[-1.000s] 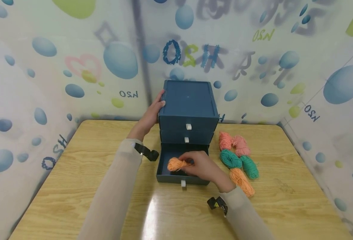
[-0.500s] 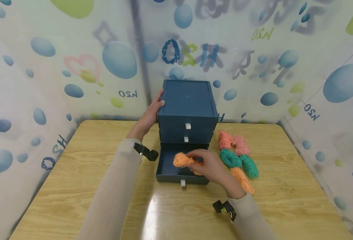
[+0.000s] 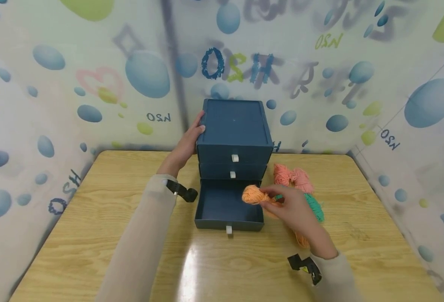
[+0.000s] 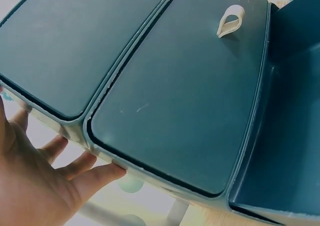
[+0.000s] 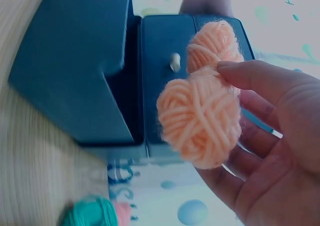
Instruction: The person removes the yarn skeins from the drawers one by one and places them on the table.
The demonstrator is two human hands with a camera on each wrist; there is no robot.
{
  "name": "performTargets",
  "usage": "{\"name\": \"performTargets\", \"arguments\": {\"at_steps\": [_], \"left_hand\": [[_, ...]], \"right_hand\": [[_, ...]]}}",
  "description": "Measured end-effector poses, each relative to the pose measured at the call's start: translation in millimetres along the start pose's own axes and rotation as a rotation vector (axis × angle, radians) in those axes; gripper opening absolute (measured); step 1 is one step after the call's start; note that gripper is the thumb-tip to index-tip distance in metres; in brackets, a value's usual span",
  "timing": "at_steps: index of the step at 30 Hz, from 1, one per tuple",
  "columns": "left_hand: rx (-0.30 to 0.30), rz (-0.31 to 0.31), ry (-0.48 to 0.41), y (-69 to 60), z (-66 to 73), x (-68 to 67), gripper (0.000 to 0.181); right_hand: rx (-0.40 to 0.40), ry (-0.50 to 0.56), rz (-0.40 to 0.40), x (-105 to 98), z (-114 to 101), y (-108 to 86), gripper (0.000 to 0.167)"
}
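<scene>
A dark blue drawer cabinet (image 3: 233,121) stands at the back of the table, its bottom drawer (image 3: 223,205) pulled out. On the cabinet's left side rests my left hand (image 3: 182,151); in the left wrist view its fingertips (image 4: 107,173) touch the side wall near the seam between two drawers. My right hand (image 3: 299,212) pinches an orange yarn skein (image 3: 253,195) at its narrow waist, above the drawer's right edge. Close up in the right wrist view, the same skein (image 5: 200,121) shows two rounded lobes, with the thumb (image 5: 245,74) on the waist between them.
Right of the cabinet lie pink skeins (image 3: 302,180), a green skein (image 3: 314,207) and another orange skein (image 3: 302,239), partly hidden by the right hand. White pull tabs (image 3: 229,230) stick out from the drawer fronts. A patterned wall (image 3: 150,134) stands close behind the cabinet.
My right hand has carried the orange skein rightward and up, from inside the drawer to its right edge. My left hand keeps its place on the cabinet.
</scene>
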State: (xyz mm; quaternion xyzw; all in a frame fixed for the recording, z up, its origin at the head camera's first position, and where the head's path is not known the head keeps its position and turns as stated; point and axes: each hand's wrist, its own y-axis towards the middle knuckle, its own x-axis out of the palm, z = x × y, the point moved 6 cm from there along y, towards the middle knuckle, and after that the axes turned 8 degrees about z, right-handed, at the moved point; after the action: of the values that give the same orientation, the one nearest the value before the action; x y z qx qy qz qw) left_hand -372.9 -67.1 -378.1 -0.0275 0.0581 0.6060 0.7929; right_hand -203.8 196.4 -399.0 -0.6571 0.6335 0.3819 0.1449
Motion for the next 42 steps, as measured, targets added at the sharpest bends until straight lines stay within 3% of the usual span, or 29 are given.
{"name": "performTargets", "arguments": {"at_steps": [10, 23, 33, 42], "left_hand": [[0.007, 0.003, -0.003, 1.2, 0.8, -1.2, 0.058], [0.011, 0.01, -0.002, 2.9, 1.9, 1.1, 0.059], [0.021, 0.004, -0.007, 4.5, 1.9, 3.0, 0.06], [-0.013, 0.002, -0.018, 3.0, -0.4, 1.8, 0.06]], "right_hand": [[-0.011, -0.078, 0.099, -31.7, 17.2, -13.2, 0.032], [0.037, -0.172, 0.231, -71.1, 53.3, -41.0, 0.029], [0.147, -0.242, 0.229, -89.3, 80.1, -72.6, 0.027], [0.222, -0.273, 0.184, -87.4, 100.6, -97.5, 0.028]]}}
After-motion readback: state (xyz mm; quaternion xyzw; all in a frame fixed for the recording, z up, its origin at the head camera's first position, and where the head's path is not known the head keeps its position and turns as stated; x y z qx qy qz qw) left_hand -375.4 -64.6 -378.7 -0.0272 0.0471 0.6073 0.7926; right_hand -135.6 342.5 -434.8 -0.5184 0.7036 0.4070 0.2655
